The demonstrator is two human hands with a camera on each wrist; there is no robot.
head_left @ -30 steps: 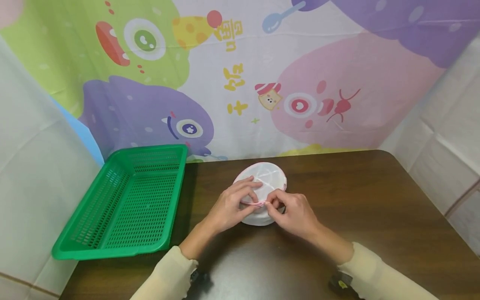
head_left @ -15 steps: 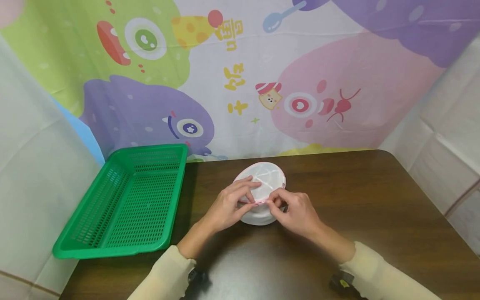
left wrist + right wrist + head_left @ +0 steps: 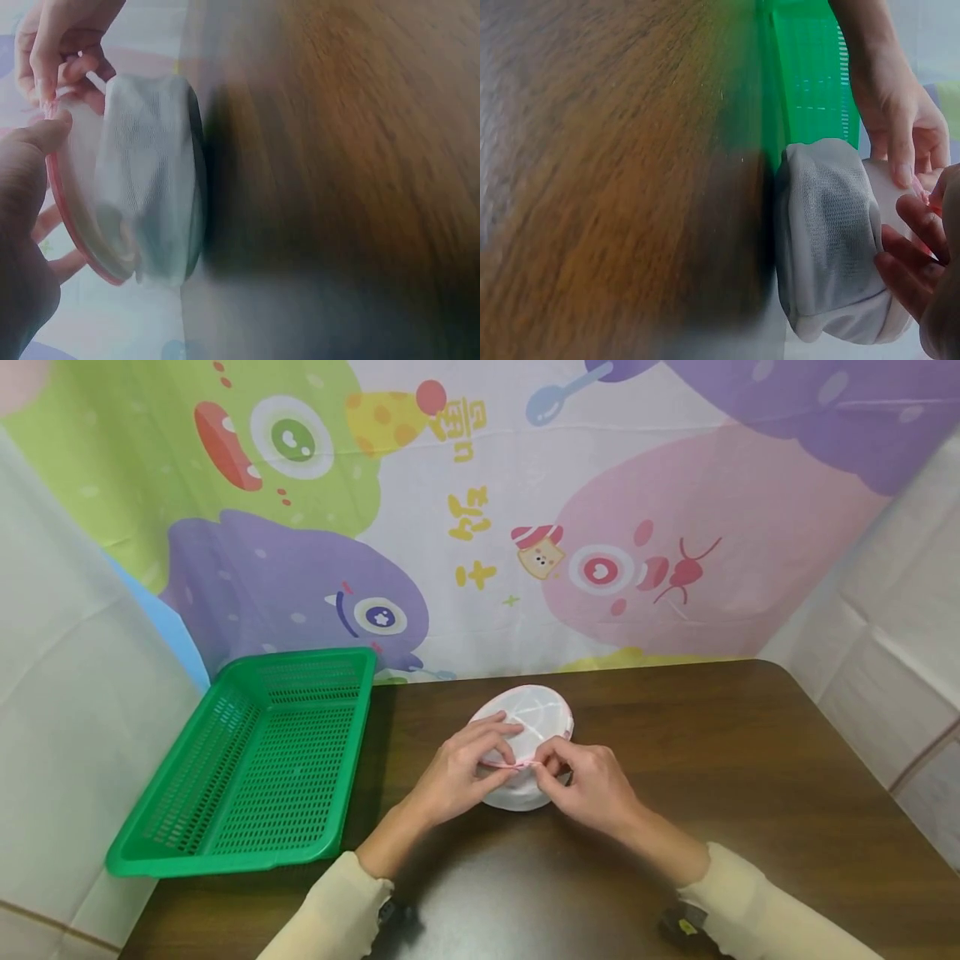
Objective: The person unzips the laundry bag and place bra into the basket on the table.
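Note:
A round white mesh laundry bag [image 3: 542, 714] with pink trim stands on the table in front of me, its lid tilted up toward the back. My left hand [image 3: 463, 768] pinches the pink zipper edge [image 3: 66, 210] between thumb and index finger, other fingers spread over the lid. Close beside it, the right hand [image 3: 592, 781] pinches the same pink edge at the front with thumb and index finger. Fingertips hide the small part between them, so a zipper pull cannot be made out. In the right wrist view the bag's mesh side [image 3: 832, 225] bulges and creases.
To the left, a green plastic basket [image 3: 348, 777] with slotted walls sits partly on the brown wooden table [image 3: 712, 752]. Behind the table hangs a cartoon-print cloth [image 3: 480, 635]. Pale walls close in both sides.
The right hand's fingertips shifted slightly right along the pink edge, then back toward the left hand. The lid wobbled a little; the left hand keeps its grip and the basket stays put.

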